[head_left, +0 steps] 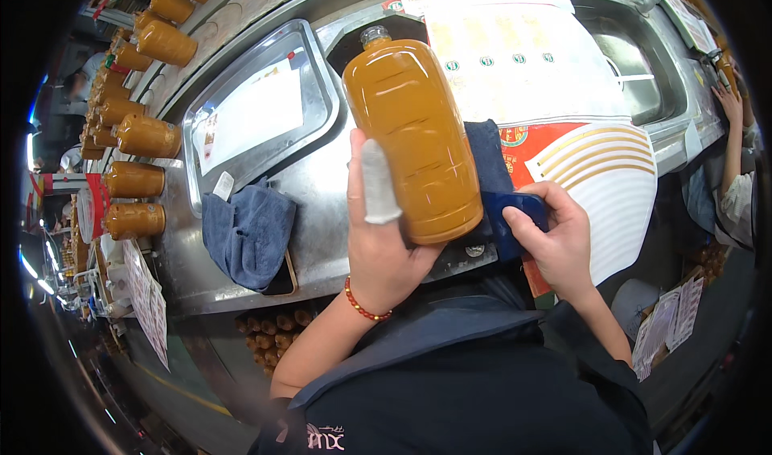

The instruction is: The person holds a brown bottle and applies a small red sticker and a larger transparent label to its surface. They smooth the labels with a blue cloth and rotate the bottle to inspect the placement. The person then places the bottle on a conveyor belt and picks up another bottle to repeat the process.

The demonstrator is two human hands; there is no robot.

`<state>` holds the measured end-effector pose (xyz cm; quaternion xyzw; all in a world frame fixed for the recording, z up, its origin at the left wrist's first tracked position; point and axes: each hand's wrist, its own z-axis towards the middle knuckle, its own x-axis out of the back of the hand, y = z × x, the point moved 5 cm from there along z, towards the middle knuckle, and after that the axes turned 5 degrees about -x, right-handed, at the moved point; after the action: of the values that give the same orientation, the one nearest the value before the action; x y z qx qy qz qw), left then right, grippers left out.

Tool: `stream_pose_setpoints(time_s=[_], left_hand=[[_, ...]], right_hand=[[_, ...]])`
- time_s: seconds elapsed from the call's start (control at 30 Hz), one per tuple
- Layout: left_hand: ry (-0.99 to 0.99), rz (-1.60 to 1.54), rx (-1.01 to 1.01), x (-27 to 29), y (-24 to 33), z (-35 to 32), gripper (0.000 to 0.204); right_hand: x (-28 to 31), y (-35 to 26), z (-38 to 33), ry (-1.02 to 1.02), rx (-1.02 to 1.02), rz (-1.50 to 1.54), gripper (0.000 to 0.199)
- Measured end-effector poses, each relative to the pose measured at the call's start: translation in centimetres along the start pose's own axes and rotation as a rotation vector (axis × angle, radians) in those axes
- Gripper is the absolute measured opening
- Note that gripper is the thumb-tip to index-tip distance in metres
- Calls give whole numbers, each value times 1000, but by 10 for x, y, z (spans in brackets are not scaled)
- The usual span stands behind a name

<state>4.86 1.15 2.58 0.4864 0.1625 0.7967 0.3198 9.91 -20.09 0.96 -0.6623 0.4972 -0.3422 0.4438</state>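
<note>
One bottle (414, 133) upright, cap tilted left.

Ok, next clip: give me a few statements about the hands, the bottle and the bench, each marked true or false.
1. The left hand holds an orange bottle. True.
2. The bottle's cap is red. False: it is clear.
3. The right hand grips a dark blue tool. True.
4. The metal tray holds three bottles. False: it holds only a sheet of paper.
5. A blue cloth lies on the bench left of the left hand. True.
</note>
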Motion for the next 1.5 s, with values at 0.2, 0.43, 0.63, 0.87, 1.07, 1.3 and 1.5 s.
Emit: stream_pose_setpoints(time_s=[0.2, 0.43, 0.63, 0.87, 1.07, 1.3, 1.5], left_hand=[[16, -54, -15, 9, 13, 6, 101], [4, -15, 4, -1, -1, 3, 106], [55, 1, 4, 11, 13, 3, 107], [36, 30, -53, 2, 4, 8, 110], [15, 90, -57, 10, 9, 7, 106], [45, 141, -127, 1, 8, 14, 110], [-5, 2, 14, 5, -5, -8, 104]], right_hand=[[-18, -32, -19, -85, 272, -25, 17], [-5, -5, -5, 16, 73, -14, 17], [-12, -27, -23, -5, 260, -39, 17], [-6, -9, -7, 42, 124, -48, 17], [-6, -23, -18, 17, 197, -4, 16], [-12, -17, -10, -5, 175, -89, 17], [1, -8, -12, 33, 100, -5, 17]])
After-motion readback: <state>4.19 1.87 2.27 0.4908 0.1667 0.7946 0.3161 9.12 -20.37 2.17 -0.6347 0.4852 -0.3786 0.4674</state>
